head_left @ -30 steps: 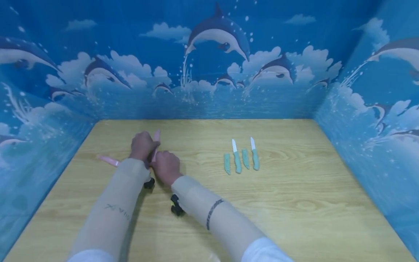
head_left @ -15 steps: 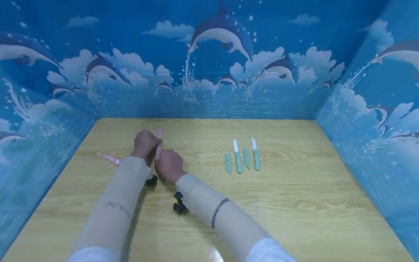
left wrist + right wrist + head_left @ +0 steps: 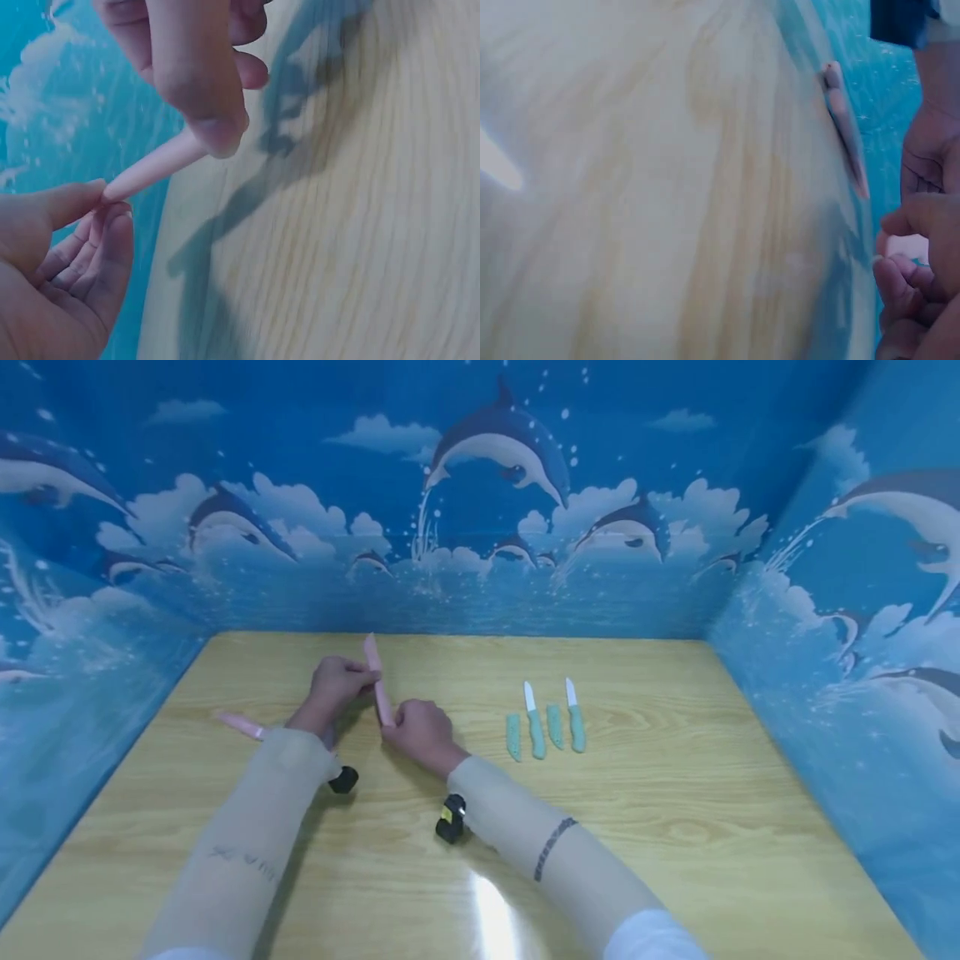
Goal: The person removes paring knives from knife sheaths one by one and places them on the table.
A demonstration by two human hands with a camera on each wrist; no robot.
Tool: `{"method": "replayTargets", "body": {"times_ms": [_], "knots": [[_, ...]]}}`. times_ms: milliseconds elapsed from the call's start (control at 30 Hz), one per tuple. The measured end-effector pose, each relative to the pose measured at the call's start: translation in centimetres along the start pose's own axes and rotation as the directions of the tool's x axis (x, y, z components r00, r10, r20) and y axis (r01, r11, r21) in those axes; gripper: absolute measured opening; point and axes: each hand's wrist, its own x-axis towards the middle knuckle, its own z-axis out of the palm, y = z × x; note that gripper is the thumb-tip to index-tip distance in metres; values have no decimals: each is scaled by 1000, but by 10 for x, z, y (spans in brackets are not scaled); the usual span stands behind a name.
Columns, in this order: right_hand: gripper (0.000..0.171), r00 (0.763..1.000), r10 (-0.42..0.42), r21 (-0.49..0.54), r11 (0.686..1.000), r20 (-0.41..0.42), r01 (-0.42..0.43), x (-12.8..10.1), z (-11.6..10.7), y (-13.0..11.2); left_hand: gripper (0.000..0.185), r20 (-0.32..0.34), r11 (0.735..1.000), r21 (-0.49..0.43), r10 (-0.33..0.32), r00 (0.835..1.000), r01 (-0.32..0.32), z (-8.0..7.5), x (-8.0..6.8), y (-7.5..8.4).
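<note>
A slim pink paring knife (image 3: 382, 700), pink along all that shows, is held between both hands above the table's far left part; whether a sheath covers its blade is hard to tell. My left hand (image 3: 335, 683) pinches it near the middle between thumb and fingers, and its upper end sticks out beyond them. The lower end is gripped by my right hand (image 3: 422, 729), whose fingers hide the tip. In the left wrist view the pink shaft (image 3: 154, 166) spans the gap between the hands. Another pink knife (image 3: 240, 724) lies left of my left forearm, partly covered by the sleeve.
Two green-handled paring knives (image 3: 537, 735) (image 3: 577, 731) with pale blades lie right of the hands, beside two green sheaths (image 3: 513, 737) (image 3: 554, 727). A pink slender piece (image 3: 844, 124) lies on the wooden table (image 3: 660, 827). Dolphin-print curtains (image 3: 465, 593) border the table.
My right hand has moved to the right. The held pink knife has swung so its upper end leans left, and more of its length shows. The green knives have not moved.
</note>
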Motion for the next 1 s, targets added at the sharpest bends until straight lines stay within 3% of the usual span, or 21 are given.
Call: {"method": "replayTargets", "body": {"times_ms": [167, 367, 700, 833, 1000], "knots": [[22, 999, -20, 50, 999, 40, 18, -10, -21, 16, 37, 74, 995, -99, 11, 997, -3, 12, -5, 9], [22, 992, 2, 193, 981, 123, -26, -38, -49, 34, 33, 167, 973, -228, 69, 984, -30, 30, -27, 20], [11, 973, 0, 311, 947, 232, -74, -111, -78, 68, 27, 314, 944, -320, 179, 932, -74, 62, -87, 14], [9, 972, 8, 352, 931, 235, -93, -134, -99, 80, 25, 367, 933, -345, 233, 901, -101, 66, -107, 22], [12, 966, 4, 390, 915, 257, -108, -150, -117, 87, 19, 408, 938, -330, 245, 879, -108, 63, -122, 26]]}}
